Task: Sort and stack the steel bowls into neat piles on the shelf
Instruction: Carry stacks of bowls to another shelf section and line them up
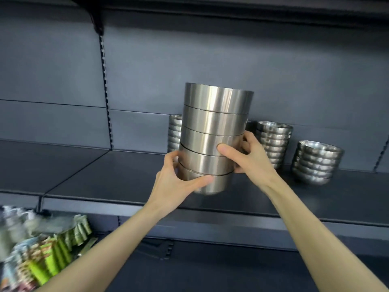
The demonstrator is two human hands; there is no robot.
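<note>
**Load.** I see one stack of five straight-walled steel bowls (212, 121) held over the shelf (115, 171), close behind its front edge (210, 210). I cannot tell whether the stack's base touches the shelf. The stack leans a little, with its top towards the right. On the left side a dark gap shows at the seam above the fourth bowl from the top.

**Grips.**
- The left grip (179, 182) is curled round the two lowest bowls, with its thumb (202, 181) lying across the front wall of the bottom bowl.
- The right grip (250, 157) is curled round the right side at the third and fourth bowls, with its thumb (226, 150) pressing the front wall of the third.

**Room on the shelf.**
- Left of the stack, bare dark shelf runs to the slotted upright (105, 91) and on past it.
- A pile of rounded bowls (174, 131) stands directly behind the stack against the back panel, and the stack hides most of it.
- To the right stands a second pile (273, 142), just beside the right grip's knuckles.
- A shorter pile (315, 161) stands further right, apart from the second pile.

**Overhead.** The upper shelf (231, 9) sits well above the top rim of the stack.

**Below.** Blurred packets (42, 260) lie at lower left, under the shelf edge.
</note>
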